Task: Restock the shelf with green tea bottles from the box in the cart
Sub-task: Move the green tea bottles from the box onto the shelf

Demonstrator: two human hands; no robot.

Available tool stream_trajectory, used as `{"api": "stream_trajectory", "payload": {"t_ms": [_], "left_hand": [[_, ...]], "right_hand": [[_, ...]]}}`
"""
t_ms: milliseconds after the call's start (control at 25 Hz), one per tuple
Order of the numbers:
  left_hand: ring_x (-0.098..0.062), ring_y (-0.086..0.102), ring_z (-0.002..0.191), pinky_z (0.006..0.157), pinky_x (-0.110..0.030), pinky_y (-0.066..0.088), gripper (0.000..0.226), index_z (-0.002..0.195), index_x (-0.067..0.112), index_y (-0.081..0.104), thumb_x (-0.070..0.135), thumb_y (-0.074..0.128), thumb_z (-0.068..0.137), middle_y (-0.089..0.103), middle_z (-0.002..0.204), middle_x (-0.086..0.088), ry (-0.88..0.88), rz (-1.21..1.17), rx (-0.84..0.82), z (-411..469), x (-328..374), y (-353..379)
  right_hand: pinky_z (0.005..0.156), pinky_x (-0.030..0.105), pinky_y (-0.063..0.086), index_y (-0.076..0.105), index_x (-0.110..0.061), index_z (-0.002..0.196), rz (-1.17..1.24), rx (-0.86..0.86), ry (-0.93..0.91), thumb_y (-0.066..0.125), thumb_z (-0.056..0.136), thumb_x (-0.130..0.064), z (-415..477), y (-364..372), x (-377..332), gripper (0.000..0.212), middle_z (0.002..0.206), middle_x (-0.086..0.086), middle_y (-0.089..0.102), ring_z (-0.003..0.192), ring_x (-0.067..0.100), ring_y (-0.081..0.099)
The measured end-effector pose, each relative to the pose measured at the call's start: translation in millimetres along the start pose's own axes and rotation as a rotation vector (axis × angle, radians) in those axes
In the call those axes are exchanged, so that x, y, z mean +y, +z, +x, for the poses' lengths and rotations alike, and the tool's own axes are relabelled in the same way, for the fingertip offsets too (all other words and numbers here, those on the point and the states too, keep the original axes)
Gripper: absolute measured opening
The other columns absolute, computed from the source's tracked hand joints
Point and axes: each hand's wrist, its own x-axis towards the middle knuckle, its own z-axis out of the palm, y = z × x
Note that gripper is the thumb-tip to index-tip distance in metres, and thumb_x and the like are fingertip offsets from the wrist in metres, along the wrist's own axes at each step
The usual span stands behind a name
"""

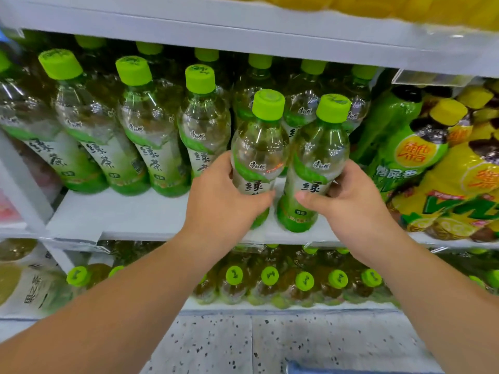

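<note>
Two green tea bottles are held upright, side by side, at the front of the shelf. Left bottle is grasped by fingers of left hand, right bottle by fingers of right hand. Right bottle's base is set on the shelf. Stocked row is seen further back on the shelf, yellow bottles at its right end.

Single wide-angle head view. Faced forward and down, near the shelf front, looking onto its middle tier; floor showed along the bottom edge.
</note>
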Motion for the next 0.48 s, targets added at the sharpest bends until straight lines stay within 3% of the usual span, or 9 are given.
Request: {"api": "stream_trajectory", "payload": {"t_ms": [120, 280, 400, 480], "left_hand": [[0.007, 0.063, 0.093, 0.078, -0.015, 0.051, 0.049, 0.110, 0.037, 0.064, 0.031, 0.090, 0.069, 0.071, 0.099, 0.023, 0.032, -0.019, 0.017, 1, -4, 4], [0.006, 0.060, 0.096, 0.080, -0.010, 0.049, 0.052, 0.112, 0.039, 0.057, 0.029, 0.089, 0.073, 0.067, 0.104, 0.020, 0.057, -0.011, 0.025, -3, -8, 8], [-0.005, 0.058, 0.097, 0.085, -0.023, 0.051, 0.046, 0.110, 0.032, 0.062, 0.035, 0.087, 0.072, 0.062, 0.106, 0.010, 0.027, 0.089, 0.058, -7, -22, 12], [-0.008, 0.058, 0.103, 0.092, -0.030, 0.053, 0.055, 0.122, 0.026, 0.063, 0.038, 0.086, 0.073, 0.059, 0.113, 0.008, -0.027, 0.144, 0.078, -14, -34, 13]], "right_hand": [[0.102, 0.043, 0.051, 0.058, -0.027, 0.118, 0.044, -0.024, -0.044, 0.080, 0.079, 0.000, 0, 0, 10, 0.053, 0.118, -0.007, 0.072, 0.113, 0.011, 0.067], [0.103, 0.041, 0.050, 0.059, -0.038, 0.111, 0.032, -0.057, -0.070, 0.082, 0.079, -0.006, 1, -3, 16, 0.051, 0.117, -0.011, 0.072, 0.113, 0.008, 0.066], [0.094, 0.020, 0.049, 0.058, -0.044, 0.103, -0.096, -0.029, -0.042, 0.085, 0.077, -0.018, -3, -5, 21, 0.045, 0.106, -0.020, 0.071, 0.102, -0.008, 0.063], [0.079, 0.004, 0.043, 0.056, -0.043, 0.099, -0.232, -0.021, -0.005, 0.085, 0.077, -0.025, -9, -6, 28, 0.040, 0.101, -0.023, 0.068, 0.093, -0.015, 0.058]]}}
